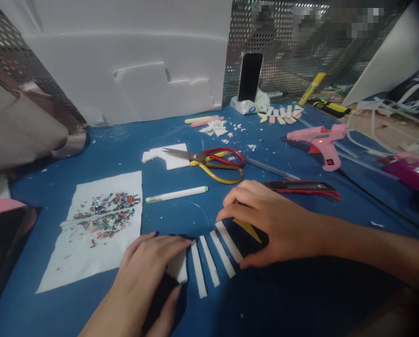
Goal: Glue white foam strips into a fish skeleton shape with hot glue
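My left hand (144, 276) lies flat, fingers stretched, pressing a dark sheet (162, 299) and a white foam piece (177, 269) on the blue table. My right hand (269, 224) rests palm down with fingers spread over the dark sheet's right part (246, 241), its fingertips at a white foam strip (228, 241). Three more white strips (209, 260) lie side by side between the two hands. A yellow piece (247, 228) shows under the right palm.
A white paper with glitter bits (102, 215) lies left. Scissors (213, 161), a white marker (176, 194), a red-black utility knife (300, 188), a pink glue gun (320, 142) and a propped phone (249, 77) lie beyond the hands. White foam board (132, 61) stands behind.
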`<action>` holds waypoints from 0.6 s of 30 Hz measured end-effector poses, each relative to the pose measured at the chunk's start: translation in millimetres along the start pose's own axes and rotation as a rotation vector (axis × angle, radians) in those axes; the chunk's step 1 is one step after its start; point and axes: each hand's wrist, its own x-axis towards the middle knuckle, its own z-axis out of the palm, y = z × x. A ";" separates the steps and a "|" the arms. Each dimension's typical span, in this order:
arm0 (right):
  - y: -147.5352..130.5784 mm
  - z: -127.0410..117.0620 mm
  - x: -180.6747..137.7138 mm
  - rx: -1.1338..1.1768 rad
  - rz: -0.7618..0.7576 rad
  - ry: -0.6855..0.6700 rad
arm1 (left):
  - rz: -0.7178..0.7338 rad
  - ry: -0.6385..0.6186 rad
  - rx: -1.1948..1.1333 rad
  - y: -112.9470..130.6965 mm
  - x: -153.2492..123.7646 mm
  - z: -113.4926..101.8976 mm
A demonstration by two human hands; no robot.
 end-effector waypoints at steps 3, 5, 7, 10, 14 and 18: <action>-0.8 -1.1 -0.2 -0.010 -0.004 -0.018 | 0.014 -0.017 -0.011 -1.1 -0.9 -0.3; 0.1 -3.3 -0.6 -0.010 -0.011 -0.029 | 0.021 -0.026 -0.007 -2.6 -2.4 0.0; 2.7 -8.1 -1.7 -0.007 -0.020 -0.043 | 0.021 -0.025 -0.004 -3.7 -3.7 0.5; 8.8 -20.1 -4.8 -0.022 -0.027 -0.074 | 0.024 -0.021 -0.004 -4.4 -4.3 0.8; 15.1 -32.3 -7.2 -0.073 0.002 -0.100 | 0.053 -0.024 0.001 -5.4 -3.6 0.1; 13.7 -28.3 -7.0 -0.153 0.081 -0.070 | 0.085 -0.024 0.016 -7.6 -2.9 -1.2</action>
